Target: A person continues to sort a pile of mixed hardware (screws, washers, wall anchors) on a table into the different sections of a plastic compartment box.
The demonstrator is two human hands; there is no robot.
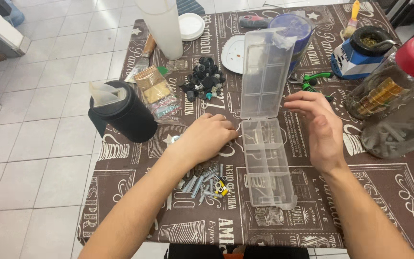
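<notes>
On the table (394, 192), between the two hands, lies a clear plastic compartment box (267, 163), its base flat on the patterned brown cloth and its hinged lid (263, 72) standing open away from the person. The left hand (206, 139) rests knuckles up on the cloth just beside the left wall of the box base, fingers curled downward; whether its grip holds anything cannot be told, since the fingertips are hidden beneath the hand. The right hand (319, 127) hovers on the right side of the box, palm turned toward it, fingers spread and slightly bent, its grip open and empty, fingertips near the hinge line but apart from the plastic.

Below the left hand, near the forearm, lies a loose heap of screws and small metal parts (207, 184), with one yellow piece among them. Beyond that hand sit a pile of small black parts (204, 79), a few small bags (156, 93), and a black cylindrical container (128, 112) lined with a pale bag. A white cylinder (161, 26), a white lid (191, 25) and a white plate (233, 53) stand at the far side. To the right are green-handled pliers (312, 81), a blue jar (295, 31), and two clear jars (394, 105) lying tilted, one red-capped.

White floor tiles (49, 120) surround the table on the left.
</notes>
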